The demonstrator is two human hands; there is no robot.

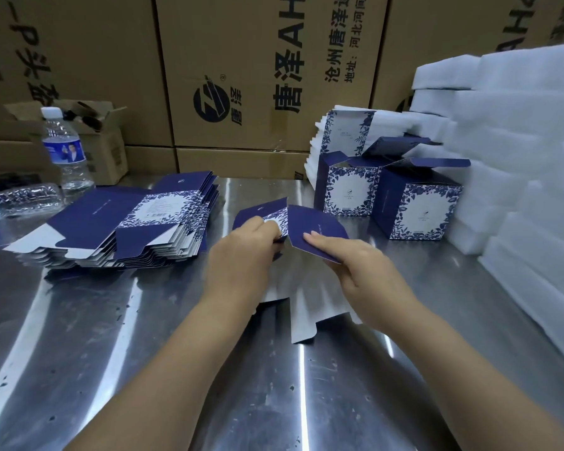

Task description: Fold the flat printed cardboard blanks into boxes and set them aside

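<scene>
A partly folded blue-and-white printed blank (310, 232) is held over the steel table (144, 336) at the centre, its grey inner flaps hanging toward me. My left hand (241, 252) grips its left panel, fingers curled round the edge. My right hand (355, 265) pinches the dark blue right panel, fingers on top and thumb below. A stack of flat blanks (127, 222) lies to the left. Two folded boxes (349, 190) (417, 206) with open top flaps stand at the right rear.
White foam sheets (518, 157) are piled along the right side. More upright printed blanks (342, 131) lean behind the boxes. A water bottle (66, 148), a crushed bottle (23, 198) and a small open carton (92, 141) sit at the left rear. Large brown cartons (258, 76) wall the back.
</scene>
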